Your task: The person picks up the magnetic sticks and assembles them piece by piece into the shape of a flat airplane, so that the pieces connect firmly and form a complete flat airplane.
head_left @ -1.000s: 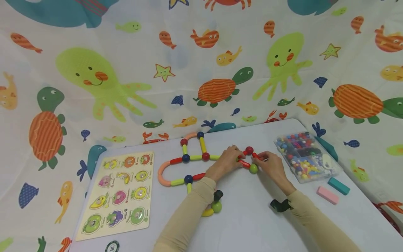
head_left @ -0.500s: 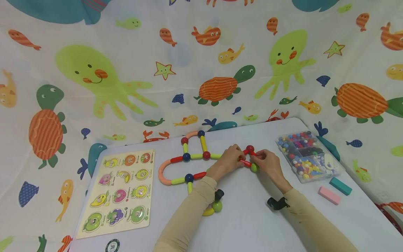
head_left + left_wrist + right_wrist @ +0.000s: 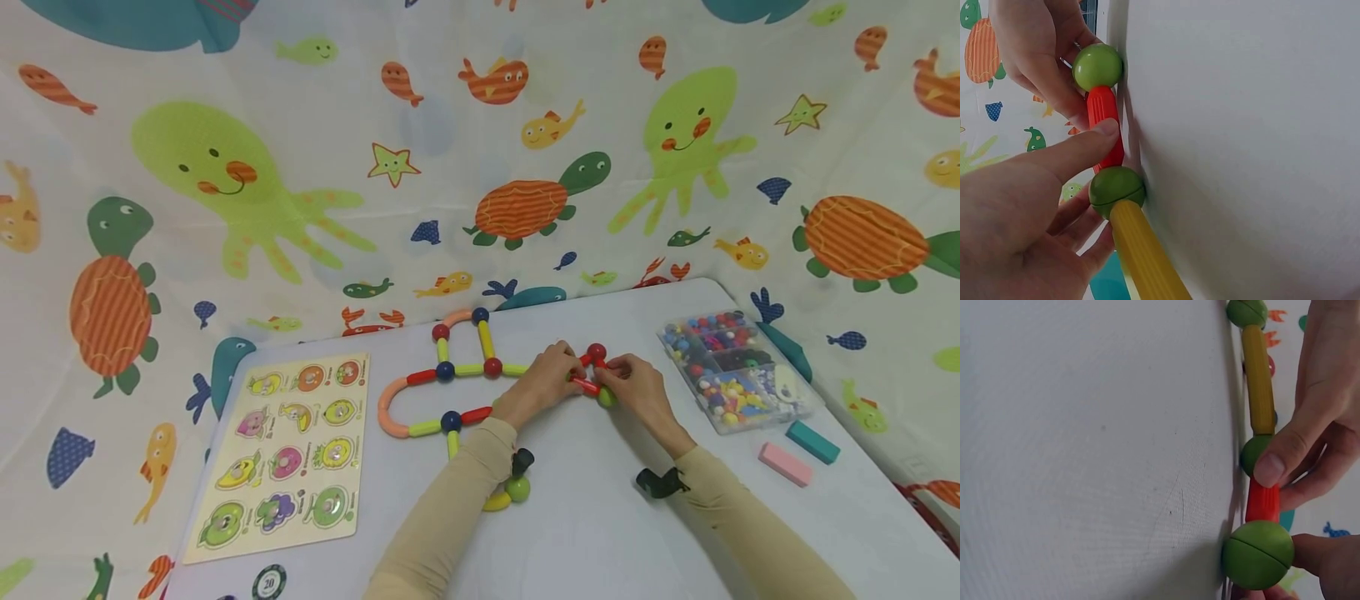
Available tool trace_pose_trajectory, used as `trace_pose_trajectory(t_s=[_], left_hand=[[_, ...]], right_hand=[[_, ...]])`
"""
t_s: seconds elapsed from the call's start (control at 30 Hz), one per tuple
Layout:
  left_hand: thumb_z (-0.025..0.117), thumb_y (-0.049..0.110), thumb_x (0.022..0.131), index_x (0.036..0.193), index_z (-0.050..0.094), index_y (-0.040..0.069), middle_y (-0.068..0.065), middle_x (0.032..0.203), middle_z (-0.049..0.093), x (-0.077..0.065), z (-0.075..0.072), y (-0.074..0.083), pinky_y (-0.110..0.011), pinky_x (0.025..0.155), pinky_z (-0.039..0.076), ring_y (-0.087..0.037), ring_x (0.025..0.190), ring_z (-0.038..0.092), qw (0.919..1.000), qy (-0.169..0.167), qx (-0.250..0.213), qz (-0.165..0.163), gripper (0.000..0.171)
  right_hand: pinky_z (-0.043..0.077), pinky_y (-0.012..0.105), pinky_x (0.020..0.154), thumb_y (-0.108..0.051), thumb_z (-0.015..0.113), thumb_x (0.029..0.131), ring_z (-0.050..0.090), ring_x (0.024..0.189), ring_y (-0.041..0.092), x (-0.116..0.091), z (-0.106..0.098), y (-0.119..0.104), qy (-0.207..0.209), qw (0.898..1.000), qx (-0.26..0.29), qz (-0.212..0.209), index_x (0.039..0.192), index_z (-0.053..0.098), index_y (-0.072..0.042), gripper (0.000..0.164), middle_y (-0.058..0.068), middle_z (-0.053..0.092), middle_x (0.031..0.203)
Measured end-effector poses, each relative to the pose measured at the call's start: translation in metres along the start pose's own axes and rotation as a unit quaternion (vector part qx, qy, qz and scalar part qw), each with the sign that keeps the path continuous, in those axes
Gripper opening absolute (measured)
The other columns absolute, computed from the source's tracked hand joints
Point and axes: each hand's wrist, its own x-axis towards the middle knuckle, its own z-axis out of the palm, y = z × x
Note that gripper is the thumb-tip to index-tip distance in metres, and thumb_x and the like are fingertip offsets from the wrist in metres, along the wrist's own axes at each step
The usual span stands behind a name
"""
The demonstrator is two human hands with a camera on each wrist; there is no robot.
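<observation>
A chain of magnetic rods and balls lies on the white table. My left hand (image 3: pixel 546 383) pinches a red rod (image 3: pixel 1104 115), its thumb along the rod and its fingers beside a green ball (image 3: pixel 1117 190). A yellow rod (image 3: pixel 1259 381) runs on from that ball. My right hand (image 3: pixel 636 390) holds another red rod, mostly hidden by the fingers, between a red ball (image 3: pixel 596 353) and a green ball (image 3: pixel 1259 555). In the right wrist view, my right fingers lie against this green ball.
A fruit puzzle board (image 3: pixel 281 454) lies left, a chip marked 20 (image 3: pixel 269 582) below it. At right stand a divided bead box (image 3: pixel 731 423), a pink block (image 3: pixel 785 464) and a teal block (image 3: pixel 813 442). A printed sea-animal cloth (image 3: pixel 450 167) hangs behind.
My right hand has shifted slightly left, bringing its red rod up to the red ball; its fingers now cover part of the green ball. My left hand stays in place.
</observation>
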Motion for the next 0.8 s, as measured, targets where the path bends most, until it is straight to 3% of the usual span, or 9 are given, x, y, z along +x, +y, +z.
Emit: trace_pose_trajectory(t_s=[0.37, 0.53, 0.8], left_hand=[[0.073, 0.024, 0.094, 0.122, 0.072, 0.016, -0.002, 0.13, 0.056, -0.005, -0.003, -0.008, -0.027, 0.103, 0.048, -0.016, 0.119, 0.05, 0.9997, 0.007, -0.016, -0.014, 0.029], [0.071, 0.025, 0.096, 0.122, 0.071, 0.017, -0.002, 0.131, 0.057, -0.007, -0.008, -0.008, -0.029, 0.105, 0.048, -0.017, 0.121, 0.052, 0.9997, 0.024, -0.008, -0.004, 0.027], [0.065, 0.028, 0.1, 0.125, 0.07, 0.016, -0.002, 0.134, 0.057, -0.021, -0.021, -0.006, -0.035, 0.111, 0.045, -0.019, 0.128, 0.052, 0.9979, 0.061, -0.017, -0.009, 0.028]], right_hand=[[0.049, 0.029, 0.071, -0.037, 0.062, 0.101, 0.067, 0.094, 0.031, 0.003, 0.001, -0.005, -0.013, 1.0, -0.003, 0.004, 0.111, 0.068, 0.0, 0.039, 0.02, 0.072, 0.104], [0.05, 0.029, 0.07, -0.035, 0.061, 0.101, 0.067, 0.096, 0.032, 0.005, -0.001, -0.007, 0.015, 1.0, 0.005, -0.01, 0.113, 0.067, 0.0, 0.038, 0.02, 0.072, 0.105], [0.049, 0.052, 0.087, -0.027, 0.063, 0.1, 0.059, 0.104, 0.04, 0.001, -0.001, -0.011, 0.08, 0.994, 0.01, -0.074, 0.116, 0.067, 0.004, 0.034, 0.025, 0.064, 0.114]])
